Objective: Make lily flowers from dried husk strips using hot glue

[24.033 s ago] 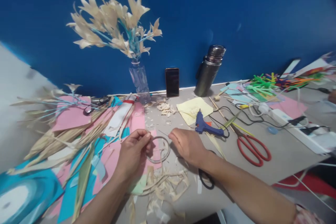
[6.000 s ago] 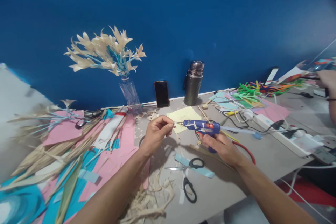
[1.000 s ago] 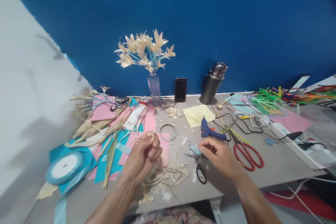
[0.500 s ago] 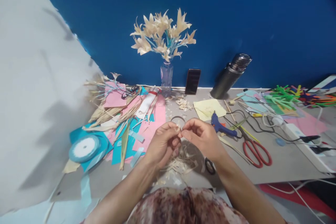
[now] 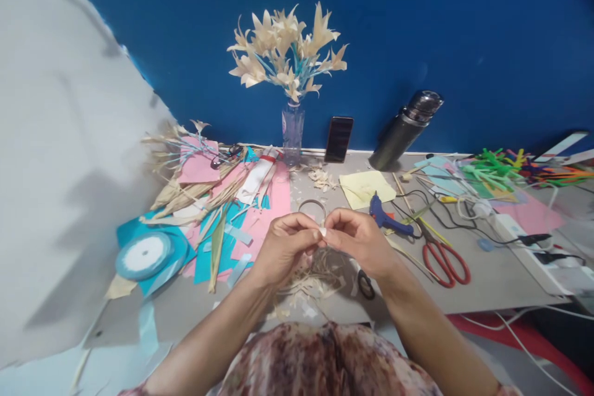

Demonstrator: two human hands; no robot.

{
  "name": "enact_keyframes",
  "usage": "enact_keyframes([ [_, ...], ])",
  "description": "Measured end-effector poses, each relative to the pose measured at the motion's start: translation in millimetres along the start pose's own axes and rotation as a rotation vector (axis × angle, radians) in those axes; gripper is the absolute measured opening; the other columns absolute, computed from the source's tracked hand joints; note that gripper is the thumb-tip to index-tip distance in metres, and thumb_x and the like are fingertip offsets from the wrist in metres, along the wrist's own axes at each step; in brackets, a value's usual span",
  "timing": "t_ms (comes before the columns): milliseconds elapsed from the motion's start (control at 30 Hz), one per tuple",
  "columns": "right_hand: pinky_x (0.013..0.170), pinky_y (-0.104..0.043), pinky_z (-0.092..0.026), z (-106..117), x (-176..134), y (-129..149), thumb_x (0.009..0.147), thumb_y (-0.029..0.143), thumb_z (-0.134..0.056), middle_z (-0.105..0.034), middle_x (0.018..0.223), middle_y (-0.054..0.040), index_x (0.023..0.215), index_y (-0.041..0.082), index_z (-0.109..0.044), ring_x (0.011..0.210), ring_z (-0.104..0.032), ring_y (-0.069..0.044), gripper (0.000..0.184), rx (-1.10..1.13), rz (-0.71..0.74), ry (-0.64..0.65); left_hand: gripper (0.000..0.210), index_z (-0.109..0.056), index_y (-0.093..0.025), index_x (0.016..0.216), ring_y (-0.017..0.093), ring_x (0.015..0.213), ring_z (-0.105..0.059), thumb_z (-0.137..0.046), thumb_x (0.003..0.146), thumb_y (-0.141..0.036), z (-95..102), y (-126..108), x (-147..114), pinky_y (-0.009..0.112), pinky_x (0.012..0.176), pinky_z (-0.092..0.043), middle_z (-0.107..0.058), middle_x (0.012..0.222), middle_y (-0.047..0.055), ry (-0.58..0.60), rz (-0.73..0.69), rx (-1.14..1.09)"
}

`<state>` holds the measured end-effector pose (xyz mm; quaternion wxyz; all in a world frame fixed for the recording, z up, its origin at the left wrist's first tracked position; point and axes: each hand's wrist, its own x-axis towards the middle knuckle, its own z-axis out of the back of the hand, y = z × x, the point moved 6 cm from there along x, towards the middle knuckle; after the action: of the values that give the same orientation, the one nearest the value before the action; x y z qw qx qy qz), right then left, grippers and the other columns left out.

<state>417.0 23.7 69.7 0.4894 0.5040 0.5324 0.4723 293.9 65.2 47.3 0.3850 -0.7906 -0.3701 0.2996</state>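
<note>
My left hand (image 5: 288,246) and my right hand (image 5: 356,240) meet at the middle of the table, thumbs and fingertips pinched together. Between them is a small whitish piece (image 5: 323,231), too small for me to name its kind; both hands appear to grip it. Just behind my fingers lies a thin round ring (image 5: 312,202). Under my hands is a heap of dry pale strips and scraps (image 5: 320,275). A dark scissor handle (image 5: 366,284) shows beside my right wrist. The blue glue gun (image 5: 387,216) lies to the right of my right hand.
Red-handled scissors (image 5: 446,263) and cables lie at right, by a white power strip (image 5: 531,253). A clear vase (image 5: 292,133) with pale flowers, a phone (image 5: 339,139) and a flask (image 5: 403,133) stand behind. Coloured paper, dried leaves and a ribbon roll (image 5: 145,253) cover the left.
My fingertips have drawn closer together, and the whitish piece between them shows more plainly. The whole view has shifted slightly; the other things on the table lie as before.
</note>
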Motion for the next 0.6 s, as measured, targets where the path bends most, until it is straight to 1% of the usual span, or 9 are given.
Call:
enact_keyframes([
  [133,0.063,-0.026,-0.05,-2,-5,-1,0.08,0.046,-0.079,-0.068,0.07,-0.0002,0.079,0.019,-0.063,0.066,-0.063,-0.014,0.032,0.03,-0.011,0.031,0.016,-0.074,-0.016,0.063,0.01,0.041,-0.054,-0.085,0.066,-0.026,2.8,-3,-3,0.021,0.042,-0.042,-0.069,0.057,0.003,0.053,-0.045,0.127],
  [233,0.063,-0.027,-0.051,-3,-9,0,0.079,0.048,-0.079,-0.067,0.072,-0.0009,0.08,0.019,-0.063,0.067,-0.064,-0.016,0.033,0.038,-0.016,0.042,0.014,-0.075,-0.016,0.065,0.011,0.043,-0.056,-0.084,0.069,-0.026,2.3,-9,-7,0.023,0.044,-0.043,-0.07,0.058,0.004,0.088,-0.078,0.238],
  [433,0.061,-0.026,-0.05,-5,-16,7,0.075,0.049,-0.082,-0.067,0.073,-0.0017,0.078,0.019,-0.064,0.067,-0.063,-0.016,0.035,0.043,-0.015,0.074,0.012,-0.079,-0.017,0.068,0.017,0.055,-0.063,-0.083,0.072,-0.027,-11.9,-31,-17,0.027,0.053,-0.048,-0.071,0.061,0.007,0.219,-0.172,0.404],
  [500,0.061,-0.026,-0.049,-4,-18,8,0.075,0.048,-0.083,-0.067,0.074,-0.0021,0.077,0.019,-0.064,0.067,-0.062,-0.015,0.034,0.043,-0.005,0.068,0.01,-0.08,-0.017,0.07,0.017,0.055,-0.063,-0.082,0.073,-0.026,-14.0,-36,-19,0.027,0.054,-0.048,-0.071,0.061,0.007,0.221,-0.22,0.464],
  [600,0.06,-0.025,-0.049,1,-20,6,0.076,0.044,-0.082,-0.068,0.077,-0.0031,0.077,0.019,-0.066,0.069,-0.061,-0.015,0.03,0.001,0.024,0.003,0.009,-0.081,-0.018,0.072,0.016,0.055,-0.063,-0.079,0.078,-0.025,-13.5,-40,-21,0.026,0.054,-0.048,-0.073,0.064,0.007,0.194,-0.293,0.55],
])
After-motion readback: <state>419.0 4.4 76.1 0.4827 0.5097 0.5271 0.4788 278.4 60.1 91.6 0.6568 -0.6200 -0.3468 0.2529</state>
